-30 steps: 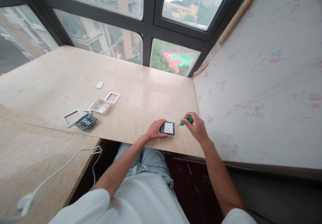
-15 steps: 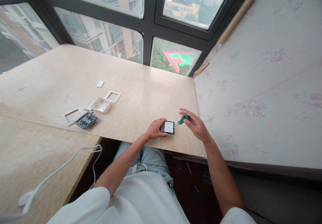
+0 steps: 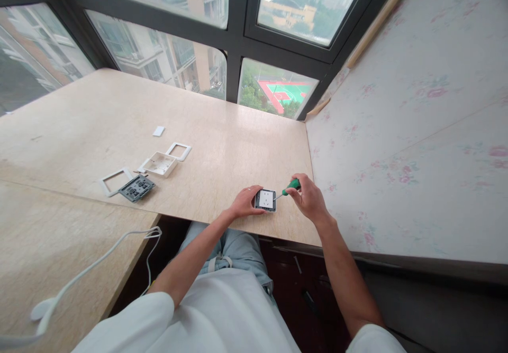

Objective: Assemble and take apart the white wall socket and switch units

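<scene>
A small wall socket module (image 3: 265,199), white face in a grey frame, lies near the front edge of the beige counter (image 3: 222,146). My left hand (image 3: 245,203) rests against its left side and holds it steady, fingers curled round it. My right hand (image 3: 307,198) is closed on a green-handled screwdriver (image 3: 291,186). The screwdriver's thin shaft points left and down, with its tip at the socket's right edge.
Further left on the counter lie a grey socket back (image 3: 137,188), a white frame (image 3: 114,180), an open white box (image 3: 159,164), another white frame (image 3: 178,151) and a small white cap (image 3: 159,130). A white cable (image 3: 99,260) crosses the lower left. Flowered wall on the right.
My right hand's fingers opened off the screwdriver handle half a second ago and have closed round it again. The socket and my left hand have stayed in place.
</scene>
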